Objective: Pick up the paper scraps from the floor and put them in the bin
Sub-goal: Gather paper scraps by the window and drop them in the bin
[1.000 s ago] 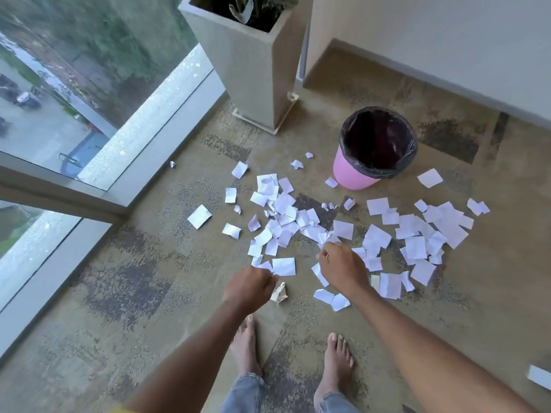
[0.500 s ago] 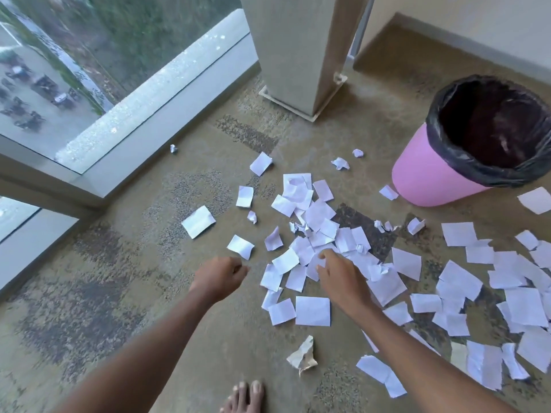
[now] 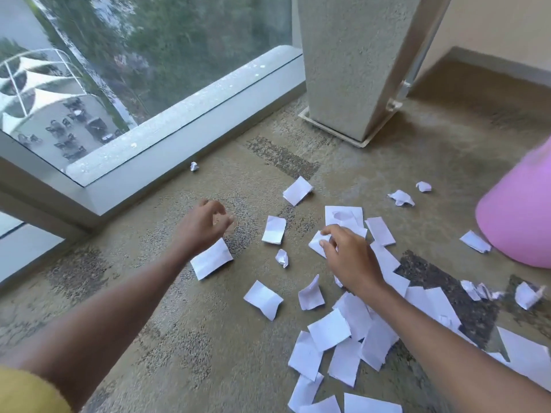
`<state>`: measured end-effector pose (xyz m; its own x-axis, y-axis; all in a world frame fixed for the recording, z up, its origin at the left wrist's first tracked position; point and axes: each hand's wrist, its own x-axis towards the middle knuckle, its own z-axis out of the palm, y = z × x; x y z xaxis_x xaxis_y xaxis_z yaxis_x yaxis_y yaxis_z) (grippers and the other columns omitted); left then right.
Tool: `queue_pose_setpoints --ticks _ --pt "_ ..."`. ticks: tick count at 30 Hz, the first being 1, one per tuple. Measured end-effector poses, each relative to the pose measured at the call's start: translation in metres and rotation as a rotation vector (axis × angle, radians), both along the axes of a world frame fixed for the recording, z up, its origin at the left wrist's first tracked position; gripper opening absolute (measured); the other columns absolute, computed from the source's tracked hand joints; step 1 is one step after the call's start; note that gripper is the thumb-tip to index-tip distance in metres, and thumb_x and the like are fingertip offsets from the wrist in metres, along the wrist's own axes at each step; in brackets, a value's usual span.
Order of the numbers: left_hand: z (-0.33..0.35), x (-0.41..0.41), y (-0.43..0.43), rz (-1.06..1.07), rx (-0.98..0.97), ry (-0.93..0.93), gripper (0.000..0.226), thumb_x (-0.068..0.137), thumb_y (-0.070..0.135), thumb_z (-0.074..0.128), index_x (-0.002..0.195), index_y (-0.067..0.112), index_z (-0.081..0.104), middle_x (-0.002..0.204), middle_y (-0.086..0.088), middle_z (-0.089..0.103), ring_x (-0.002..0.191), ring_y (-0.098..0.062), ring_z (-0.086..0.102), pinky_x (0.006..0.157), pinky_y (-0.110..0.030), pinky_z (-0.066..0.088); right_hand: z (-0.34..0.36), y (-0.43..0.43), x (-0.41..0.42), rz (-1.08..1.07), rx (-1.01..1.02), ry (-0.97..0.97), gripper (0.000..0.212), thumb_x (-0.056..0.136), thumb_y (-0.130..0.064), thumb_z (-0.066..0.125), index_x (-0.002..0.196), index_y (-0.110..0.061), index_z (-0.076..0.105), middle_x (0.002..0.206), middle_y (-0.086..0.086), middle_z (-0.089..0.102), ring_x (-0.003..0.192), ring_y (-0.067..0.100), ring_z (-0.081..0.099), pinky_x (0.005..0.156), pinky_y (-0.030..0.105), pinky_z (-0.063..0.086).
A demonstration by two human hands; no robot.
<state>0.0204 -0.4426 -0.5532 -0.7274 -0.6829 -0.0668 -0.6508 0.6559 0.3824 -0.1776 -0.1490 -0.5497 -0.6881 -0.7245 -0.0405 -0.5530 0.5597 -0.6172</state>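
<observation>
— The floor (image 3: 208,338) is mottled tan. Along its left edge runs a grey window sill (image 3: 185,129), with glass (image 3: 119,70) above it. What stands at the far edge?

— A rough concrete planter (image 3: 354,70). It is cut off at the top, so whatever it holds is out of sight. The pink bin (image 3: 518,216) sits at the floor's right edge, and only part of its side wall shows. The frame cuts off its rim and mouth.

— And the paper scraps (image 3: 328,332)?

— They are white and mostly flat, spread over the middle of the floor and thickest toward the near right corner. The person's right forearm covers some of them there. A creased piece (image 3: 476,241) lies just beside the bin's base. One tiny ball (image 3: 194,166) lies well apart from the rest, close against the sill.

— What does the right hand (image 3: 348,260) do?

— Its thumb and fingertips pinch a small scrap (image 3: 316,243) at the far end of the pile. Whether that piece is off the floor cannot be told.

— The left hand (image 3: 202,226)?

— It hovers knuckles up, fingers curled toward the thumb, and it is blurred. The palm is hidden, so whether it grips anything cannot be told. A folded scrap (image 3: 213,259) lies on the floor partly under its wrist.

— Anything else of the person?

— A yellow sleeve (image 3: 26,391) at the near left corner, mostly cut off.
</observation>
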Motion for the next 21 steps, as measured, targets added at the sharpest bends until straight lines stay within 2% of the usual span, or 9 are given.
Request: queue_pose_setpoints --ticks 2,4,6,8,9,11,13,18,21 --pt "-0.017 -0.01 -0.023 0.084 0.013 0.034 0.046 0.097 0.057 0.064 0.128 0.023 0.06 0.146 -0.009 0.05 0.122 -0.027 0.06 0.099 -0.052 0.055 -0.007 -0.014 -0.003 0.02 -0.022 0.035 0.014 0.102 -0.024 0.066 0.115 -0.026 0.069 0.094 -0.006 0.068 0.089 0.025 0.065 0.072 0.041 0.054" --pt "-0.03 -0.021 -0.043 0.192 0.037 0.064 0.062 0.095 0.055 0.067 0.145 0.023 0.05 0.172 -0.007 0.018 0.15 -0.034 0.038 0.116 -0.061 0.041 -0.011 -0.022 -0.005 0.035 -0.027 0.073 0.013 0.102 -0.025 0.065 0.115 -0.025 0.069 0.093 -0.008 0.067 0.088 0.022 0.065 0.07 0.039 0.052" --pt "-0.041 -0.029 -0.062 0.281 0.068 0.095 0.078 0.095 0.053 0.07 0.159 0.027 0.034 0.176 0.002 -0.014 0.162 -0.037 0.01 0.12 -0.065 0.029 -0.014 -0.027 -0.006 0.054 -0.024 0.112 0.014 0.102 -0.025 0.067 0.116 -0.025 0.071 0.096 -0.008 0.069 0.088 0.02 0.065 0.069 0.035 0.049" --pt "-0.05 -0.034 -0.081 0.339 0.104 0.097 0.088 0.095 0.049 0.07 0.165 0.032 0.02 0.174 0.005 -0.024 0.162 -0.04 0.006 0.119 -0.067 0.029 -0.016 -0.03 -0.008 0.061 -0.024 0.153 0.015 0.101 -0.023 0.069 0.115 -0.024 0.072 0.099 -0.008 0.071 0.09 0.019 0.066 0.068 0.032 0.045" --pt "-0.056 -0.036 -0.09 0.357 0.094 0.078 0.089 0.095 0.049 0.069 0.166 0.032 0.017 0.175 0.001 -0.02 0.161 -0.043 0.012 0.118 -0.066 0.033 -0.017 -0.032 -0.009 0.068 -0.03 0.177 0.014 0.1 -0.021 0.07 0.114 -0.024 0.073 0.099 -0.008 0.072 0.091 0.019 0.066 0.068 0.032 0.045" --pt "-0.064 -0.045 -0.106 0.384 -0.034 -0.005 0.089 0.097 0.056 0.06 0.167 0.024 0.015 0.174 -0.014 0.011 0.151 -0.044 0.033 0.115 -0.06 0.041 -0.021 -0.039 -0.011 0.095 -0.039 0.222 0.013 0.098 -0.018 0.072 0.11 -0.023 0.073 0.096 -0.009 0.071 0.091 0.021 0.067 0.07 0.034 0.049" --pt "-0.069 -0.055 -0.121 0.38 -0.198 -0.087 0.09 0.099 0.062 0.052 0.166 0.014 0.015 0.155 -0.02 0.043 0.133 -0.04 0.048 0.106 -0.054 0.048 -0.025 -0.049 -0.013 0.111 -0.038 0.249 0.013 0.096 -0.018 0.074 0.108 -0.023 0.072 0.093 -0.009 0.07 0.089 0.022 0.066 0.074 0.038 0.053" --pt "-0.08 -0.071 -0.147 0.378 -0.337 -0.107 0.084 0.105 0.06 0.042 0.168 0.02 0.004 0.14 -0.018 0.049 0.11 -0.037 0.052 0.078 -0.049 0.055 -0.031 -0.079 -0.022 0.131 -0.068 0.327 0.015 0.094 -0.021 0.078 0.108 -0.022 0.072 0.093 -0.009 0.069 0.087 0.022 0.065 0.078 0.04 0.053" --pt "-0.091 -0.073 -0.151 0.412 -0.372 -0.056 0.071 0.107 0.056 0.036 0.167 0.027 0.012 0.132 -0.018 0.048 0.104 -0.034 0.05 0.077 -0.049 0.051 -0.033 -0.098 -0.033 0.132 -0.087 0.37 0.018 0.093 -0.019 0.079 0.109 -0.02 0.072 0.102 -0.004 0.07 0.092 0.026 0.065 0.079 0.041 0.053"
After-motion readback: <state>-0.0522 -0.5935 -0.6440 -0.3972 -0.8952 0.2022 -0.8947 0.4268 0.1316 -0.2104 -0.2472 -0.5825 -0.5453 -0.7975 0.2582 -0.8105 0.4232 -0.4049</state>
